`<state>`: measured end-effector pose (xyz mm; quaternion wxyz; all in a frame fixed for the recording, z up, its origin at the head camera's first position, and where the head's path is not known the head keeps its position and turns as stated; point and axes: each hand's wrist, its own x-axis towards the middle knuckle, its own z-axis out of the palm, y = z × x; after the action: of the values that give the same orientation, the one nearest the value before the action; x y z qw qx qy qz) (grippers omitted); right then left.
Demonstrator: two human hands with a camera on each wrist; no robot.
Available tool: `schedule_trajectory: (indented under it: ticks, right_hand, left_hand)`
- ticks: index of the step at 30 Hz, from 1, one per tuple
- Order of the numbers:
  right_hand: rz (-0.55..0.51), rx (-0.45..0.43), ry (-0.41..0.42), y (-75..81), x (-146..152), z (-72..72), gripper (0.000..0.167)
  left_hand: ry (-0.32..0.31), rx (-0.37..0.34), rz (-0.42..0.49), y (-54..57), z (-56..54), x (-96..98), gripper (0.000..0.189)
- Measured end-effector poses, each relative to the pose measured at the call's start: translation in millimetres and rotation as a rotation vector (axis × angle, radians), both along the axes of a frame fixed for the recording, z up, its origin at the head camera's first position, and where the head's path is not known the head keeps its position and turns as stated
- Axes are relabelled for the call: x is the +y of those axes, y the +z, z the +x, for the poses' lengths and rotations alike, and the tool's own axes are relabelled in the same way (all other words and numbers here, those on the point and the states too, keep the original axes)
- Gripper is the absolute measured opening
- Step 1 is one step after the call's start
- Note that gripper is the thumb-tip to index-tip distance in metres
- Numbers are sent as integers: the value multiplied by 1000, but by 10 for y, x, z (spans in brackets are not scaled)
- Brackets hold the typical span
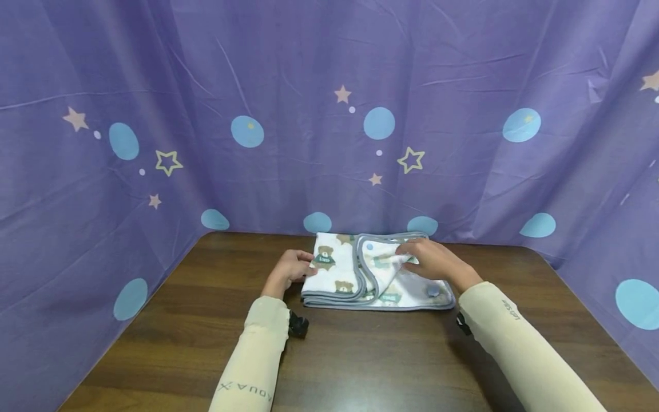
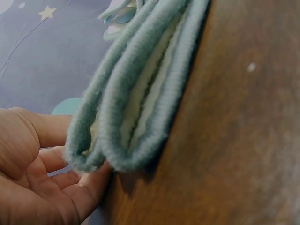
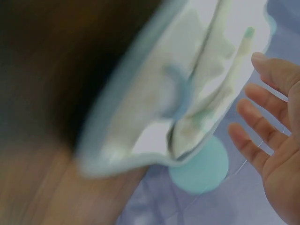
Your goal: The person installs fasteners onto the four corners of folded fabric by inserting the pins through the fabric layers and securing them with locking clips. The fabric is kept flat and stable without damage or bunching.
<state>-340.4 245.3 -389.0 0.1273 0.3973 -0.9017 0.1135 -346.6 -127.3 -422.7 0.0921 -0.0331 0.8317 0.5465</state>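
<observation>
A folded white fleece cloth (image 1: pixel 329 280) with a brown bear print and grey-blue bound edges lies at the back of the table. Its left part is stacked in thick layers, whose rounded bound folds (image 2: pixel 136 93) show close up in the left wrist view. On its right part are a rumpled flap and a round blue snap (image 1: pixel 433 291). My left hand (image 1: pixel 294 268) touches the left end, fingertips right at the folds. Over the right part is my right hand (image 1: pixel 429 258); in the right wrist view its fingers (image 3: pixel 258 110) are spread and loosely bent, with nothing between them.
The brown wooden table (image 1: pixel 370 355) has its far edge against a purple curtain (image 1: pixel 309 74) with stars and blue dots. The curtain also hangs along both sides. A black wrist device (image 1: pixel 298 325) sits under the left sleeve cuff.
</observation>
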Motion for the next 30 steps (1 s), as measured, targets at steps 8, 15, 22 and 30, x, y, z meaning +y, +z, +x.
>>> schedule_trajectory:
  ticks: [8, 15, 22, 30]
  right_hand:
    - [-7, -49, -30, 95, -431, -192, 46]
    - [50, -47, -57, 160, -732, -317, 58]
    - [81, -174, -95, 104, -958, -473, 66]
    - [103, -333, -157, 36, -1075, -641, 72]
  left_hand:
    - [-2, -1, 8, 19, 16, -10, 41]
    - [6, 5, 26, -5, 8, 10, 39]
    - [16, 1, 33, -44, 20, 19, 40]
    - [35, 16, 12, -27, 9, 42, 36]
